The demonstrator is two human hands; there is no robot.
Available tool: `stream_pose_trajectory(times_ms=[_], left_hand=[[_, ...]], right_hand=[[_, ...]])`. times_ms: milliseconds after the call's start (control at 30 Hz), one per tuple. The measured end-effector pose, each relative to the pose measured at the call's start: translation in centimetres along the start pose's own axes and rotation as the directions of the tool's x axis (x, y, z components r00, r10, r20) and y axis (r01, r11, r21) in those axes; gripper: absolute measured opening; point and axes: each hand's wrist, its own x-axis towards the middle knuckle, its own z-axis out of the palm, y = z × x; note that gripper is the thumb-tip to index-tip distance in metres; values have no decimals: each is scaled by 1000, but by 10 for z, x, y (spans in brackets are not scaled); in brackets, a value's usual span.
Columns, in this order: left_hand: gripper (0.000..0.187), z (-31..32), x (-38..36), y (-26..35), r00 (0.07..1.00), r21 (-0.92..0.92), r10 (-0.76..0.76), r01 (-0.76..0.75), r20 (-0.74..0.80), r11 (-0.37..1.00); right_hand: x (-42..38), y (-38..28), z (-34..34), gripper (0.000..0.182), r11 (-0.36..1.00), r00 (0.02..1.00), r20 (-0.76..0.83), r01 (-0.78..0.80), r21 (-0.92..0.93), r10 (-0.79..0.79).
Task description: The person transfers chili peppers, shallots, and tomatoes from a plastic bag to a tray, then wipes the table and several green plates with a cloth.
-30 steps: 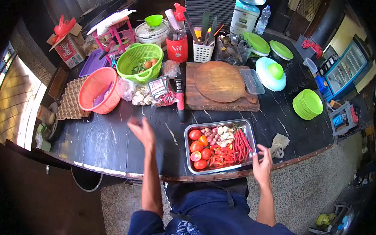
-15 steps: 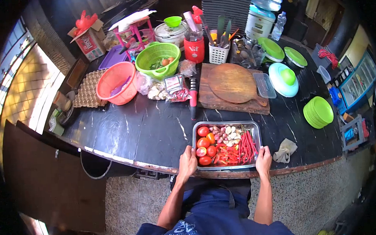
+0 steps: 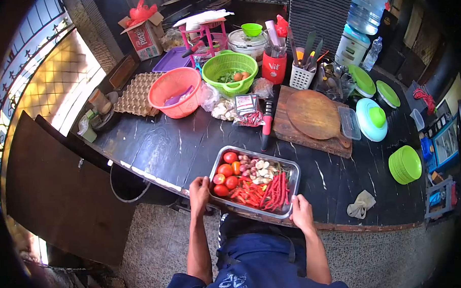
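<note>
My left hand (image 3: 198,194) and right hand (image 3: 300,213) grip the steel tray (image 3: 293,188) of tomatoes (image 3: 224,177) and chillies (image 3: 274,191) | near counter edge (image 3: 155,183) | I keep it level.

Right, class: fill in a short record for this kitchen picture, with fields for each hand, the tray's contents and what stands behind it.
left hand: grips the near left corner of the metal tray
right hand: grips the tray's near right corner
tray contents: tomatoes, red chillies, garlic
behind tray: knife, wooden board
support: black counter
</note>
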Motion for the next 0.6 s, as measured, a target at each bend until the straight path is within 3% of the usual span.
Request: stream_pose_trajectory(times_ms=[33,100,167,267,300,400,500,600], left_hand=[[38,-6,1,0,998,-32,40,-42,-49,999],[37,-23,2,2,994,-109,-104,101,-30,989],[37,-35,11,-14,992,-141,-100,87,-83,986],[35,-55,29,-24,982,-20,-97,95,-161,995],[33,-62,42,-36,971,130,22,9,-239,992],[30,-82,56,1,962,243,11,58,-274,968],[28,-105,107,-27,958,335,120,-27,-261,942],[25,-117,138,-27,977,110,16,7,-212,994]], right_hand=[[3,-5,7,40,1000,1000,26,9,12,-10],[12,-16,23,39,998,998,49,45,37,-47],[19,-34,34,38,996,992,124,-25,86,14],[30,-51,59,37,986,978,207,-32,162,-2],[34,-55,67,37,984,971,238,-35,176,-8],[46,-66,93,35,971,947,314,-16,240,-62],[65,-74,123,35,959,931,357,-23,281,-82],[84,-83,144,34,940,922,379,-57,337,-80]])
